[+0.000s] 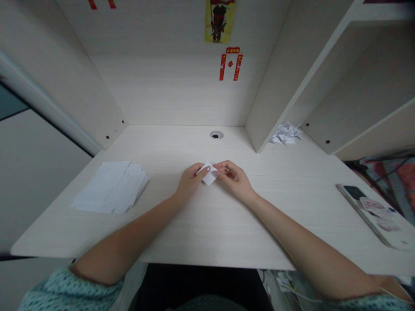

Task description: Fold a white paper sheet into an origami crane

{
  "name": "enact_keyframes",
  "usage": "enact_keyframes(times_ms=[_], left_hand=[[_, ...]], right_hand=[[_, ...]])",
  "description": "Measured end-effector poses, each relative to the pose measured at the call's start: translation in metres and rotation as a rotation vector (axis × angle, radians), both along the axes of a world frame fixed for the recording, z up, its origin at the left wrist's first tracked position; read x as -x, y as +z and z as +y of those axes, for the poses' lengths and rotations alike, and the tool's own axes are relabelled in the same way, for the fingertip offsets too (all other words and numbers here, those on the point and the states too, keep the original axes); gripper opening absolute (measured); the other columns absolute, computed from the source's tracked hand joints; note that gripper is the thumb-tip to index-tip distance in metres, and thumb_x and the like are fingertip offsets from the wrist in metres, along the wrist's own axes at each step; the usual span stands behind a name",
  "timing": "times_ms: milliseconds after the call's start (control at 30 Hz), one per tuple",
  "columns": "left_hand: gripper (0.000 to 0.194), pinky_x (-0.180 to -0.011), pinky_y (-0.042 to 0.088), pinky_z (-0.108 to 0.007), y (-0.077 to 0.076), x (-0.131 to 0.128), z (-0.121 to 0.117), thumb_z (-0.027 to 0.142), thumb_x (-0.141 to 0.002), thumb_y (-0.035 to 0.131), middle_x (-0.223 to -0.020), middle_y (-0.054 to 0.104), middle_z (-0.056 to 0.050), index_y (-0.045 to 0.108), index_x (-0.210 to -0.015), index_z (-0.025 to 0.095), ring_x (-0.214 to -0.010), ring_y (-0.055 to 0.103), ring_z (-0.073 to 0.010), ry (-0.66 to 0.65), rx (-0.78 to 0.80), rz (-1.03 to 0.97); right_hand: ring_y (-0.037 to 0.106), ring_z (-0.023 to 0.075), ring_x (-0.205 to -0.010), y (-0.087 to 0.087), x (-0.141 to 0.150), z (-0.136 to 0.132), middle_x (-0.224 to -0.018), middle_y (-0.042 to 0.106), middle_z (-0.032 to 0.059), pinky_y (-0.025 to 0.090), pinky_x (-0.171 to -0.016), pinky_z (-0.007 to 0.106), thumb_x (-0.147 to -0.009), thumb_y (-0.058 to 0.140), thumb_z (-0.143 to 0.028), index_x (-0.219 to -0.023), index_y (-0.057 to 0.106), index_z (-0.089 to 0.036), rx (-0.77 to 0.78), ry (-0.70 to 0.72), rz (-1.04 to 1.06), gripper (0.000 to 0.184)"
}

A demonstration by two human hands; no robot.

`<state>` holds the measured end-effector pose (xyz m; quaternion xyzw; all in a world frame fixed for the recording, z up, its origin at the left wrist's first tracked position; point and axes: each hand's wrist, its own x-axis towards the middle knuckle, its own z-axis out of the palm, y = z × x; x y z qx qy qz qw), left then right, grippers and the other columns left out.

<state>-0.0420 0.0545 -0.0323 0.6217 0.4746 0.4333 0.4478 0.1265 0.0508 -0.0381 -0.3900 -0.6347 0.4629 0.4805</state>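
Between my two hands is a small folded piece of white paper (208, 176), held just above the desk and turned like a diamond. My left hand (190, 179) pinches its left corner, thumb on top. At the right corner, my right hand (234, 178) grips the paper between thumb and fingers, its other fingers curled. The fingertips under the paper are hidden. To the left of my hands lies a loose stack of white paper sheets (112, 185), fanned toward the right.
A pile of small folded white papers (285, 133) sits at the back right behind an upright divider (270, 125). A phone (378, 216) with stickers lies at the right. The pale desk (207, 233) has a round cable hole (216, 134) near the back wall.
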Motion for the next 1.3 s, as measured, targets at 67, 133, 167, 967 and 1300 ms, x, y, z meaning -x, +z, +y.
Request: enact_keyframes(times_ms=[67, 133, 167, 967, 1300], left_hand=[[0.03, -0.06, 0.042, -0.022, -0.0017, -0.0006, 0.0008, 0.045, -0.08, 0.054, -0.071, 0.06, 0.0, 0.062, -0.08, 0.016, -0.066, 0.054, -0.0122, -0.018, 0.014, -0.036], [0.029, -0.061, 0.044, -0.023, -0.0024, -0.0021, 0.0005, 0.043, -0.077, 0.058, -0.078, 0.064, -0.002, 0.063, -0.088, 0.016, -0.069, 0.057, -0.0127, -0.017, 0.032, -0.069], [0.031, -0.063, 0.046, -0.023, -0.0022, -0.0031, -0.0001, 0.041, -0.075, 0.062, -0.083, 0.065, -0.003, 0.062, -0.095, 0.017, -0.071, 0.059, -0.0131, -0.016, 0.044, -0.094], [0.014, -0.068, 0.047, -0.023, 0.0052, 0.0005, -0.0029, 0.028, -0.082, 0.052, -0.081, 0.062, -0.001, 0.056, -0.092, 0.019, -0.072, 0.062, -0.0124, 0.108, -0.085, -0.083], [0.02, -0.068, 0.047, -0.023, 0.0071, -0.0002, -0.0055, 0.03, -0.081, 0.055, -0.087, 0.067, -0.003, 0.061, -0.096, 0.019, -0.074, 0.062, -0.0134, 0.101, -0.085, -0.03]], right_hand=[[0.055, 0.0135, -0.067, -0.0004, -0.0003, 0.0013, -0.073, 0.062, 0.0024, 0.042, -0.063, 0.026, -0.078, 0.063, -0.039, -0.092, 0.061, -0.017, -0.02, -0.055, 0.005, 0.026], [0.054, 0.0128, -0.064, -0.0002, -0.0006, 0.0019, -0.069, 0.06, 0.0005, 0.042, -0.061, 0.025, -0.077, 0.064, -0.037, -0.09, 0.059, -0.018, -0.032, -0.088, 0.05, 0.023], [0.054, 0.0127, -0.063, 0.0003, -0.0007, 0.002, -0.068, 0.059, -0.0002, 0.042, -0.061, 0.025, -0.077, 0.064, -0.036, -0.09, 0.058, -0.019, -0.033, -0.097, 0.081, 0.022], [0.058, 0.0156, -0.081, -0.0034, -0.0027, 0.0045, -0.095, 0.064, 0.0054, 0.048, -0.072, 0.029, -0.075, 0.067, -0.03, -0.11, 0.066, -0.023, -0.114, -0.045, -0.03, 0.035], [0.049, 0.009, -0.059, -0.0034, -0.0031, 0.0051, -0.076, 0.059, 0.0, 0.041, -0.056, 0.023, -0.071, 0.069, -0.033, -0.111, 0.064, -0.019, 0.067, 0.001, 0.071, 0.043]])
